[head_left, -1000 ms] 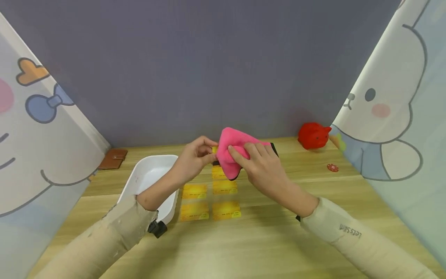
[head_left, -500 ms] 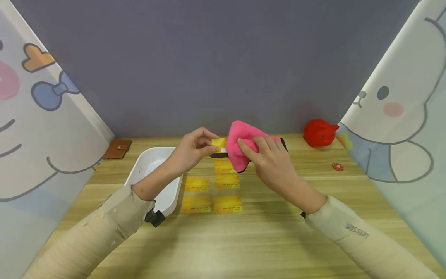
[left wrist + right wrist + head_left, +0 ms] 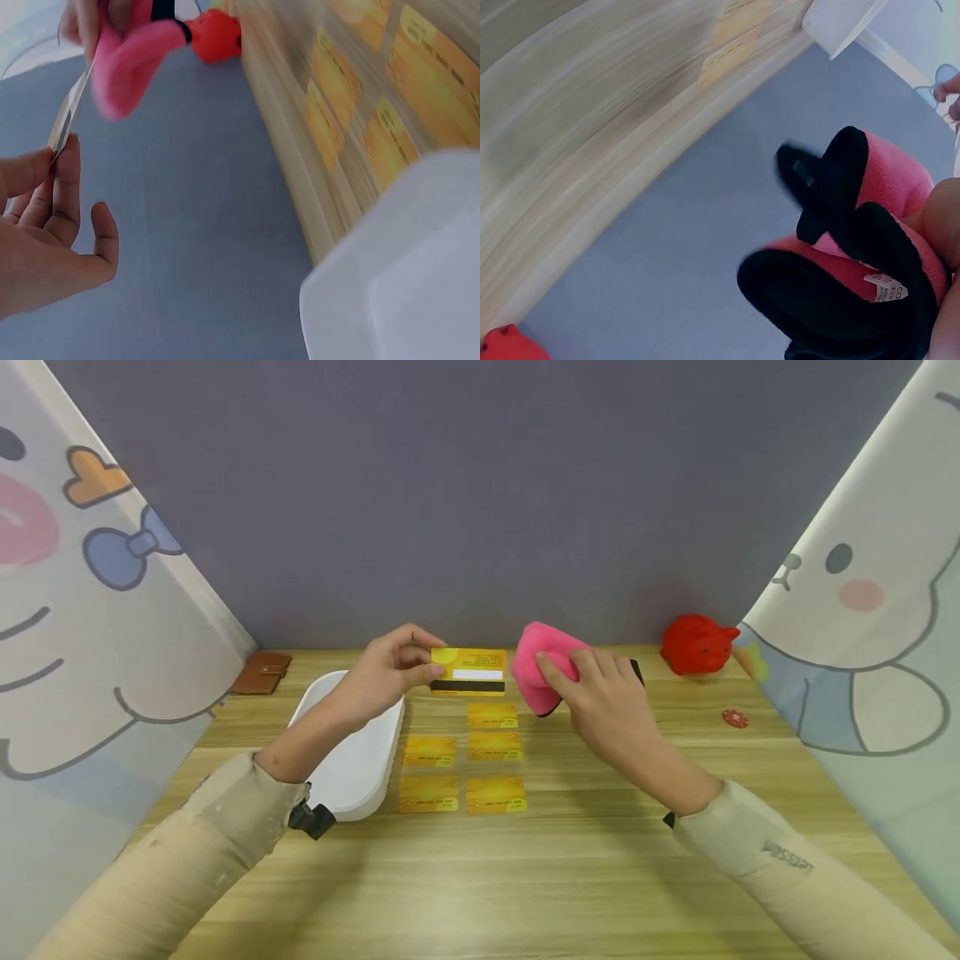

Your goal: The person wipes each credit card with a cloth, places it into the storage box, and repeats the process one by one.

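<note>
Up above the far part of the table, my left hand point(image 3: 375, 672) pinches a yellow bank card point(image 3: 480, 662) by its left edge. Its back faces me, with a white strip and a dark stripe. To the right, my right hand point(image 3: 611, 697) grips a bunched pink cloth point(image 3: 553, 643) with black edging. A narrow gap separates card and cloth in the head view. The left wrist view shows the card point(image 3: 66, 124) nearly edge-on between thumb and fingers. In the right wrist view the cloth point(image 3: 889, 169) hangs in loose folds with a small white label.
Several yellow cards point(image 3: 497, 795) lie face up in two columns on the wooden table point(image 3: 480, 885). Beside them on the left stands a white tray point(image 3: 358, 764). A brown wallet point(image 3: 260, 673) is at the back left; a red piggy bank point(image 3: 697, 645) and red chip point(image 3: 735, 718) are on the right.
The card, earlier mostly covered by the pink cloth, now shows whole. My left hand has moved left with the card, and my right hand has drawn the cloth right, away from it.
</note>
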Available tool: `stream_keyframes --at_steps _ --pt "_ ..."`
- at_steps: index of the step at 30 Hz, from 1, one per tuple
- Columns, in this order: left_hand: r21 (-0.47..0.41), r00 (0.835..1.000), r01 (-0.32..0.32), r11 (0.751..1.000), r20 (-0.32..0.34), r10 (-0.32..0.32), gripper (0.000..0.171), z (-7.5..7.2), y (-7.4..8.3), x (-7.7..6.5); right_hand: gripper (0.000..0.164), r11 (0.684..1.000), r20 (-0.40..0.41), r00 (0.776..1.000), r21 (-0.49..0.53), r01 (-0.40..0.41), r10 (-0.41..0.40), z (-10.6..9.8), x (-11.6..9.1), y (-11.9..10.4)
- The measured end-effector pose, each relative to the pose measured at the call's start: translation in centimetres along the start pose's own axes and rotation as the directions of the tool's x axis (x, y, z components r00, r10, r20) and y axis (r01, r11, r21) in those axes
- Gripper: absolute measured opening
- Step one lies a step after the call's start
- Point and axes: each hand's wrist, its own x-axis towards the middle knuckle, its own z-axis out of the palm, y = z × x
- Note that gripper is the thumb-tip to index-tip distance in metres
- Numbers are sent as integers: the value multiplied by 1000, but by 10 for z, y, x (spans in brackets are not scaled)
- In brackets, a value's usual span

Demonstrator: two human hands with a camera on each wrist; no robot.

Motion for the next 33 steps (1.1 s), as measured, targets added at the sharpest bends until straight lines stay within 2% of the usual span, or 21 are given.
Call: stream_keyframes --at_steps 6,11,14,20,23,28,33 --pt "54 999 25 998 -43 -23 34 -24 -8 -3 56 999 35 999 -20 -35 36 -5 -15 12" --pt "143 990 113 983 -103 -98 37 -48 -16 -7 56 998 30 998 -19 -58 58 -10 -26 19" --pt "217 980 184 959 -116 -162 39 -61 -24 -9 56 998 28 998 -6 -64 64 -12 -30 22" --pt "360 951 307 881 -139 -275 41 -76 -53 -6 55 998 17 998 -6 -56 56 -15 -33 24" --pt "384 942 335 860 -145 -302 41 -80 -69 -5 56 999 16 999 -3 -52 52 -16 -33 23" --pt "381 929 368 848 -124 -348 42 -82 -91 -1 58 999 21 999 -2 -45 45 -17 -33 20" --pt "408 889 446 797 -96 -448 44 -82 -104 3 57 999 17 999 -3 -45 45 -16 -32 18"
